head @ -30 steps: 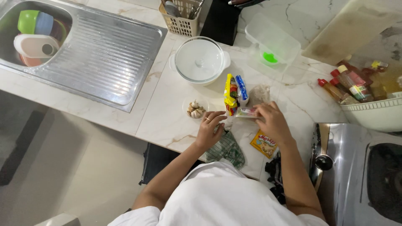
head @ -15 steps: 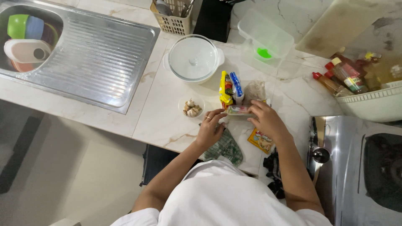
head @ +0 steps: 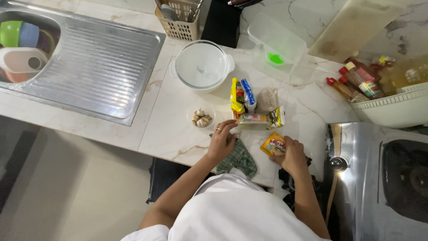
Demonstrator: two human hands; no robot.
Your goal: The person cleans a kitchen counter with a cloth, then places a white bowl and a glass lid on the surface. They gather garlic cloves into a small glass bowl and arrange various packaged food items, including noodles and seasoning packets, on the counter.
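My left hand (head: 222, 142) rests on the marble counter (head: 169, 129), fingers loosely curled with nothing in them, just below a small packet (head: 253, 118) lying flat. My right hand (head: 292, 155) grips the lower edge of a yellow sachet (head: 273, 143) on the counter. Above them stand a yellow packet (head: 236, 96), a blue packet (head: 248, 94) and a clear bag of pale powder (head: 267, 99). A small dish of garlic cloves (head: 201, 118) sits left of my left hand. A green checked cloth (head: 238, 160) lies between my hands.
A lidded glass bowl (head: 203, 65) and a clear plastic box (head: 276, 44) stand further back. A steel sink (head: 89, 67) holding bowls is at left. At right are sauce bottles (head: 356, 82), a white basket (head: 392, 109) and a gas stove (head: 379, 174). A utensil caddy (head: 180, 20) stands at the back.
My right hand has dropped from the packets down to the yellow sachet and taken hold of it. My left hand has let go of the small packet and drawn back slightly.
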